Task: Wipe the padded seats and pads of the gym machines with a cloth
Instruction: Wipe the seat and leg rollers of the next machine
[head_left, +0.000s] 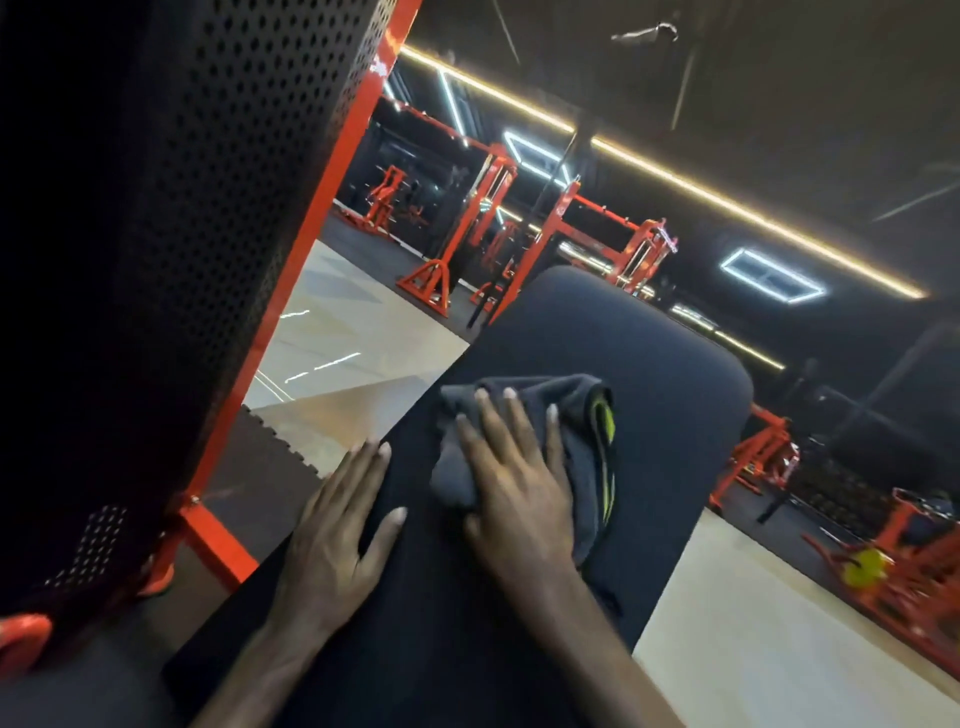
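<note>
On the black padded seat (649, 374), we note our right hand (514, 488) pressing the grey cloth (582, 415) flat-fingered; left hand (332, 535) rests released beside it.

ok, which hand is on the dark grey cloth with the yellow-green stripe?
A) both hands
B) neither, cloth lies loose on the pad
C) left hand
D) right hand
D: the right hand lies flat with straight fingers on the dark grey cloth with the yellow-green stripe, pressing it to the black padded seat, while the left hand rests bare on the pad beside it.
</note>
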